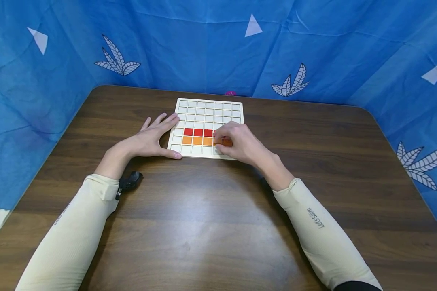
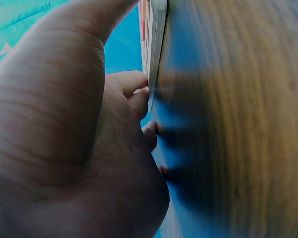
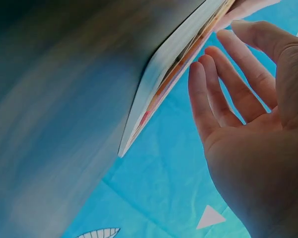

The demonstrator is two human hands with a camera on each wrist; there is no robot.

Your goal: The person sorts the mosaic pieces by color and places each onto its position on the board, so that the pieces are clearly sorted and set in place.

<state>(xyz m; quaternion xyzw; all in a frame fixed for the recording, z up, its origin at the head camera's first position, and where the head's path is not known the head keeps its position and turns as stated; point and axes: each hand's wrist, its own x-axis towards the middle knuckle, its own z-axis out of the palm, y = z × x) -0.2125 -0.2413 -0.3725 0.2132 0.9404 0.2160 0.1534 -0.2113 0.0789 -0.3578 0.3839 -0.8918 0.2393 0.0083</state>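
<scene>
A pale gridded board (image 1: 215, 100) lies on the table. In its grid are a row of red square tiles (image 1: 198, 132) and, nearer me, a row of orange tiles (image 1: 197, 141). My left hand (image 1: 149, 139) spreads its straight fingers along the board's left side, its thumb at the near left corner. Over the right part of the rows, my right hand (image 1: 242, 141) pinches an orange tile (image 1: 217, 142) between thumb and index finger at the board's surface. The right hand covers the right ends of both rows. In the right wrist view its other fingers curve loosely.
The brown wooden table (image 1: 189, 226) extends around the board. A blue patterned cloth (image 1: 204, 44) hangs behind the table and along its sides. A black wrist camera (image 1: 131, 180) sits below the left wrist, close above the tabletop.
</scene>
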